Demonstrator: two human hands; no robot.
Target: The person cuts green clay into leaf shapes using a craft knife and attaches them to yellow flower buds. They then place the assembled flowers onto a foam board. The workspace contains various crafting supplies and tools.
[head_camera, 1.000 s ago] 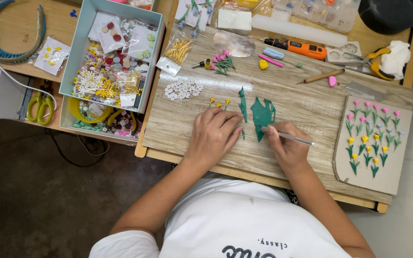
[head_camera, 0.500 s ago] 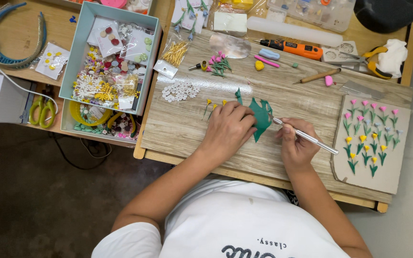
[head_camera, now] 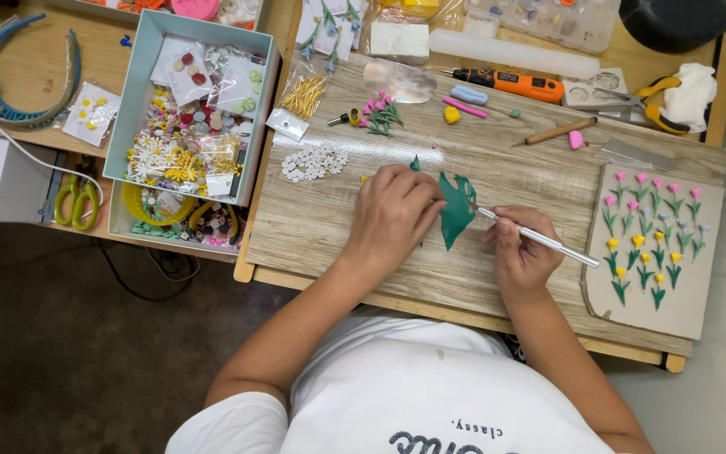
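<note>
My left hand [head_camera: 394,214] rests palm down on the wooden board [head_camera: 321,227], its fingertips pressing the edge of a flat green clay piece [head_camera: 455,212]. My right hand [head_camera: 518,252] grips a thin silver tool [head_camera: 539,240] like a pen, and the tool's tip touches the green piece from the right. A small green offcut [head_camera: 414,164] lies just above my left hand.
A grey card [head_camera: 699,277] with rows of small clay tulips lies at the right. A pale blue box [head_camera: 140,101] full of clay flowers stands at the left. White flowers [head_camera: 313,161], pink tulips [head_camera: 380,116], an orange knife [head_camera: 518,84], scissors [head_camera: 76,200] and a headband [head_camera: 35,92] lie around.
The green clay piece has been turned and shifted a little; my left hand now covers its left edge and the silver tool's tip has moved in against the clay.
</note>
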